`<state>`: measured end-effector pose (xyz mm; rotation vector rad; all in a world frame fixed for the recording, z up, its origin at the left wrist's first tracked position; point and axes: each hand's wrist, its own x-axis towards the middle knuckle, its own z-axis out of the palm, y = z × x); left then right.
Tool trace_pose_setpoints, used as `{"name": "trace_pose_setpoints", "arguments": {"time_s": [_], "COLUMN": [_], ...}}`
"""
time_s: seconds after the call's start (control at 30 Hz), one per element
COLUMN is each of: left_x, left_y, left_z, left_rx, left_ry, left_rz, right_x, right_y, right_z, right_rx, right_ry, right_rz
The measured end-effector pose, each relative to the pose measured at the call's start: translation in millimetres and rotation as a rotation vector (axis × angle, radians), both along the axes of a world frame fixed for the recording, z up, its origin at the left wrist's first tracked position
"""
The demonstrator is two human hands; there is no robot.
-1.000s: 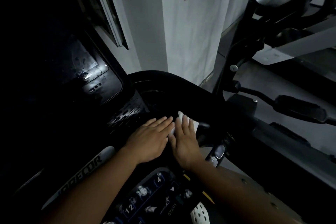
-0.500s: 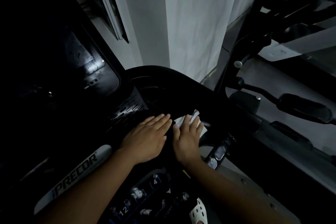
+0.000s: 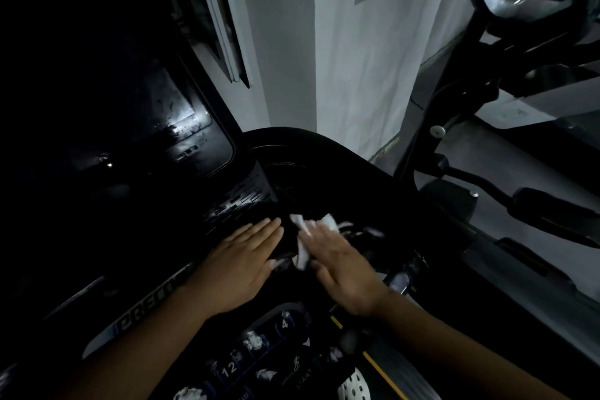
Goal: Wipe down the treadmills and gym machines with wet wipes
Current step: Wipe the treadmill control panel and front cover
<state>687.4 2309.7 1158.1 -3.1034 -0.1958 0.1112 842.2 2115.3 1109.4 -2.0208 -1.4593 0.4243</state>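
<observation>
At six o'clock, nearest the camera, the button panel (image 3: 259, 354) of the treadmill (image 3: 324, 166) shows numbered keys and a START key. Just beyond it both hands lie on the dark console. The left hand (image 3: 240, 266), toward seven o'clock, rests palm down with its fingers straight and together, holding nothing; it looks like a brace. The right hand (image 3: 344, 269), toward five o'clock, is blurred, but its fingers appear stretched flat over the wet wipe (image 3: 301, 250), pressing it to the plastic rather than gripping it. The wipe is crumpled, and white edges poke out past the fingertips and between the two hands. A brand badge (image 3: 146, 312) runs off at eight o'clock, and the screen (image 3: 181, 133) glints farther away at ten. At twelve stands a white pillar (image 3: 357, 58), and at two a neighbouring machine (image 3: 519, 75). The step in hand is probably scrubbing the console's right shoulder. Next the wipe likely needs spreading flat, then sweeping outward along the curved moulding and down over the keys, with light pressure there.
</observation>
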Motion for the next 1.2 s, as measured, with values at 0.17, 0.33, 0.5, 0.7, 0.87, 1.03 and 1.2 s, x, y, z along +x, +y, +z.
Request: {"name": "trace_pose_setpoints", "arguments": {"time_s": [0.17,0.33,0.5,0.7,0.87,1.03,1.2], "left_x": [-18.2,-32.1,-32.9,-44.5,-43.1,-51.1,-71.8], "left_y": [0.9,2.2,3.3,3.3,-3.7,-12.4,-22.2], "left_z": [3.5,4.7,1.4,4.0,11.7,22.0,33.4], "left_rx": [-0.014,-0.054,-0.104,-0.151,-0.189,-0.178,-0.23], "left_ry": [0.025,0.043,-0.042,-0.054,0.03,0.038,-0.03], "left_rz": [0.056,0.113,0.113,0.147,0.205,0.237,0.283], "right_x": [-1.6,5.1,-9.4,1.5,-16.1,-27.0,-53.7], "right_y": [33.4,9.2,45.2,26.3,43.1,30.3,13.5], "right_z": [16.9,19.5,36.0,33.9,33.8,41.1,69.5], "right_rx": [-0.007,0.033,-0.012,-0.029,-0.057,0.006,0.101], "right_ry": [0.029,-0.021,-0.01,0.053,-0.009,0.044,0.01], "right_rz": [-0.022,0.151,0.075,0.097,0.162,0.152,0.164]}}
